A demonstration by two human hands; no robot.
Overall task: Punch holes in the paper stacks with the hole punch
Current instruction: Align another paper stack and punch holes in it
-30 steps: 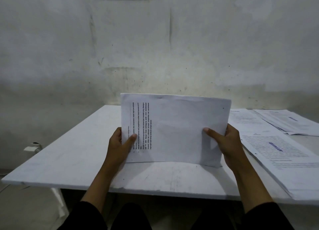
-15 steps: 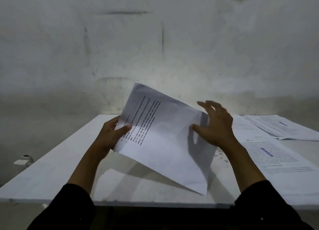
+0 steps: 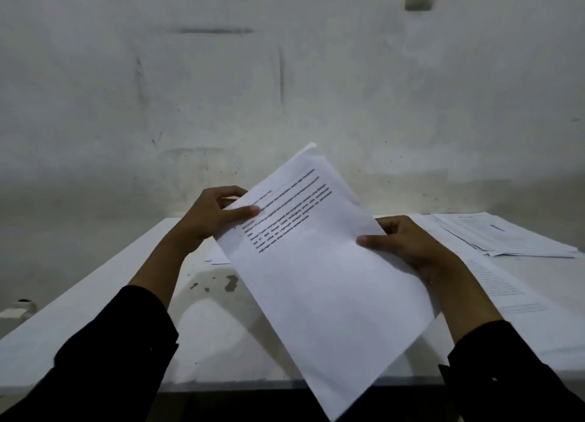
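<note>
Paper stack [image 3: 319, 279] tilted, left hand [image 3: 210, 217], right hand [image 3: 408, 247] pinching edges.

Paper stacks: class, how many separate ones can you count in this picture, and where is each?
3. One paper stack held in both hands above the table, one far stack at the table's back right, one near stack along the right edge. Others may lie hidden behind the held one.
</note>
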